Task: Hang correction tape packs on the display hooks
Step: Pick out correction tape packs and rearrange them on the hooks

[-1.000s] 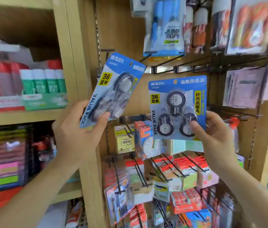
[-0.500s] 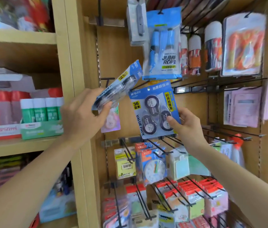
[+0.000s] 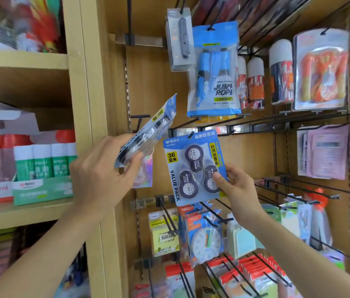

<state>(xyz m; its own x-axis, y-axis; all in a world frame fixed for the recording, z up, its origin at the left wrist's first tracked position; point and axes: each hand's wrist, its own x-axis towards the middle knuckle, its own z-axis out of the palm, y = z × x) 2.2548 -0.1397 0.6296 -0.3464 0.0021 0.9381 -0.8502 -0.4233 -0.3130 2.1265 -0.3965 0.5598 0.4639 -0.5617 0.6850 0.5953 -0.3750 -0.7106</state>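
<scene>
Two blue correction tape value packs are in my hands before a wooden pegboard display. My right hand (image 3: 237, 187) pinches the lower right corner of one pack (image 3: 193, 168), which faces me and shows three black tape rolls. Its hang hole sits at a black display hook (image 3: 191, 134), and the pack hangs nearly upright. My left hand (image 3: 103, 173) grips the second pack (image 3: 148, 131), tilted edge-on to the left, below a short empty hook (image 3: 140, 117).
A jump rope pack (image 3: 215, 72) hangs just above. Rows of black hooks carry sticky notes (image 3: 165, 235), a clock toy (image 3: 206, 241) and red packs below. Pink calculators (image 3: 324, 151) hang at right. At left, a wooden shelf (image 3: 23, 211) holds green glue sticks (image 3: 43, 160).
Both hands rose and moved toward the display. The right-hand pack went from held in front of the hooks to having its hole on a hook. The left-hand pack tipped edge-on.
</scene>
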